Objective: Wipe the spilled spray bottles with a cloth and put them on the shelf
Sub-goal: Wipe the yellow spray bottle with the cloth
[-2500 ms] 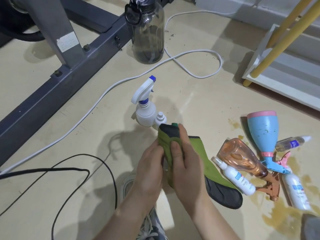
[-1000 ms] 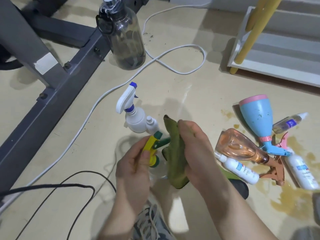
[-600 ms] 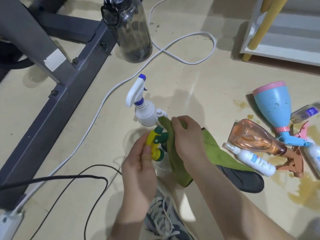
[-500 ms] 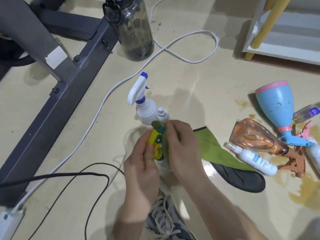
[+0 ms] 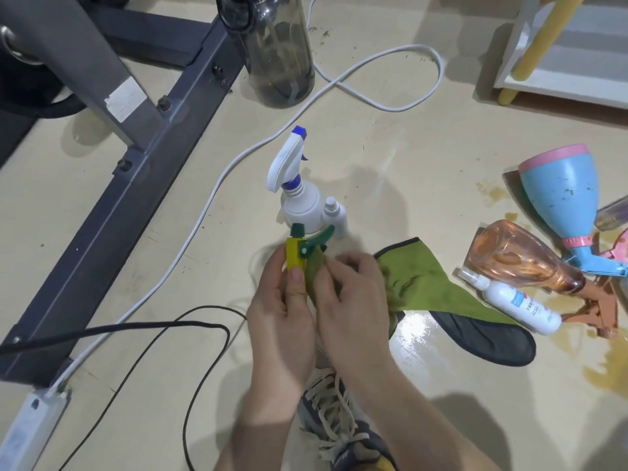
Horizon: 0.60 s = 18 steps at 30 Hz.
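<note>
Left hand (image 5: 282, 311) grips the yellow-green spray bottle (image 5: 295, 258) by its trigger head, thumb laid along the yellow part. The bottle's body is hidden behind both hands. Right hand (image 5: 353, 300) is curled round the green cloth (image 5: 428, 287), pinching it against the bottle's right side. The rest of the cloth trails right and down onto the floor (image 5: 390, 137), with its dark underside showing at the far end (wet glare on the floor just beside it).

The bottle is held over a laced shoe (image 5: 339, 423), just in front of the white spray bottle (image 5: 300, 198). That one stands upright and has a blue nozzle tip. A small white bottle (image 5: 334, 212) stands against its right side.

Right of the cloth, bunched together on their sides:
- orange clear bottle (image 5: 516, 263)
- white labelled bottle (image 5: 520, 305), lying along the cloth's right edge
- blue bottle with pink base (image 5: 564, 188)

A brown spill (image 5: 605, 373) spreads around and below them.

The shelf (image 5: 577, 90) is white, on the floor at the top right, with a yellow leg (image 5: 533, 42). It is well apart from the hands.

A dark water bottle (image 5: 275, 49) stands at the top, beside a grey metal frame (image 5: 136, 158). A white cable (image 5: 373, 103) loops between the water bottle and the shelf. A black cable (image 5: 170, 334) lies left of the hands, and a power strip (image 5: 30, 426) sits at the bottom left.
</note>
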Available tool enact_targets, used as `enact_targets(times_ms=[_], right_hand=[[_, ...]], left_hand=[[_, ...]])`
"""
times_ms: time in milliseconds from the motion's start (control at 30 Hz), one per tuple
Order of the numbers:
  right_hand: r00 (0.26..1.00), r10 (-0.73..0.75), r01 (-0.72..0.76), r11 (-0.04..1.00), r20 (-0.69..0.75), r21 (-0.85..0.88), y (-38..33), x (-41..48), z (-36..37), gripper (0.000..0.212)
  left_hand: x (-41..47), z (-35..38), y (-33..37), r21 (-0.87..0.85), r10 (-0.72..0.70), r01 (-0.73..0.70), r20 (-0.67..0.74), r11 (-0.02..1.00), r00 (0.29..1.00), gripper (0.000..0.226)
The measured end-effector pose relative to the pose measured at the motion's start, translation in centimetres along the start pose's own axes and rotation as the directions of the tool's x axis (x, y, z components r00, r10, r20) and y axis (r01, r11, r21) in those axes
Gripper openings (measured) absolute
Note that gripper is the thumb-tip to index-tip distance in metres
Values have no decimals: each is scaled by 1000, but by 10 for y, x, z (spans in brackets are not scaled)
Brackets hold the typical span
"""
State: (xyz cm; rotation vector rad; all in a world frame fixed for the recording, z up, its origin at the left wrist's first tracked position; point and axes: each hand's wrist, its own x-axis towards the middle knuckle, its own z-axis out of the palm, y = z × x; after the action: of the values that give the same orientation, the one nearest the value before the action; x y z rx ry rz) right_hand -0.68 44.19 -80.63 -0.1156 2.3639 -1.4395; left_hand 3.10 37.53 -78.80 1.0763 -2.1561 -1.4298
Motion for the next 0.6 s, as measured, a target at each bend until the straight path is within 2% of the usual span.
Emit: enact_targets(times_ms=[67,200,300,367,467,533,600], right_hand=[[986,74,-61,994,151,-89,-3,27,0,34],[929,24,107,938,369,-329,-5,28,-12,29],[947,-166,295,785,274,-545,-1,-10,-22,45],[933,-249,361,671,261,-648,-1,-22,-23,50],[901,-295,433,635,317,-639,-1,-9,-13,46],[877,-312,471,710,366,-524,3,10,-14,43],[812,-298,529,739,501,-417,5,33,-24,31]], left_hand=[[0,-3,-6,7,1,-1,-2,1000,1000,42],[4,-7,-8,93,29,-27,-17,995,999,41],[11,-10,-10,137,14,-10,-22,991,1000,33],[12,-11,-6,136,5,-6,11,991,1000,32],[7,-10,1,142,34,-46,83,989,996,30],[3,-11,0,164,75,-92,111,982,991,36],[-1,-11,1,165,120,-148,169,975,978,38]])
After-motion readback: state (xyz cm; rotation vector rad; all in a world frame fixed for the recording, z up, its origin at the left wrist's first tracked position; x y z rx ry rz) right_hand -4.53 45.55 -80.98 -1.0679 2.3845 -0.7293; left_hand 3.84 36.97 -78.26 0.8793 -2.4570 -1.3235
